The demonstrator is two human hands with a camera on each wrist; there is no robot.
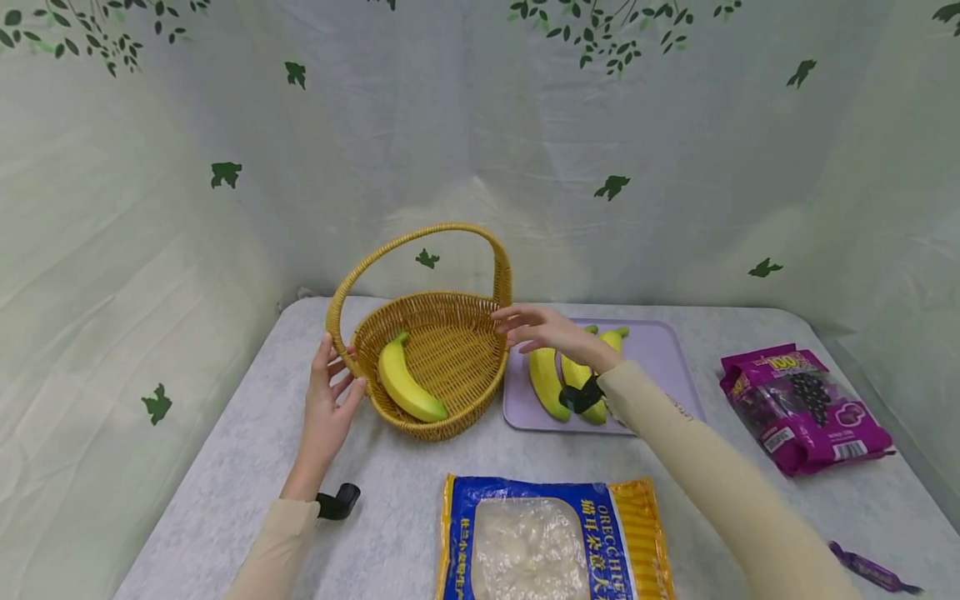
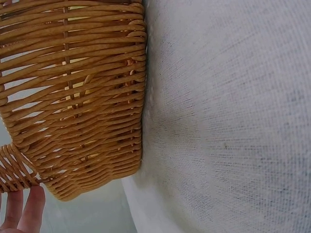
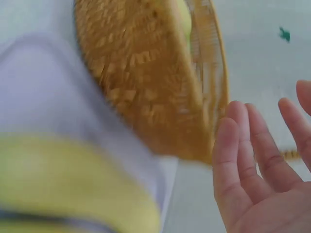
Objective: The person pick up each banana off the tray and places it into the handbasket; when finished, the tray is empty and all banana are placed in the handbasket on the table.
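A wicker basket [image 1: 465,350] with a tall arched handle stands on the table, one banana [image 1: 408,383] lying inside. My left hand [image 1: 333,400] is at the basket's left side, its fingertips against the foot of the handle. In the left wrist view, two fingers [image 2: 33,208] reach up to that woven strip. My right hand [image 1: 551,332] is stretched out at the basket's right rim, near the handle's other foot. Its spread fingers hold nothing in the right wrist view. Below the right wrist, several bananas [image 1: 547,385] lie on a lilac tray [image 1: 671,367].
A blue and yellow orecchiette bag [image 1: 528,542] lies at the front of the table. On the right are a purple grape-print bag [image 1: 810,408] and a small purple wrapped stick [image 1: 873,571]. A pale curtain [image 1: 480,150] hangs behind and at the sides.
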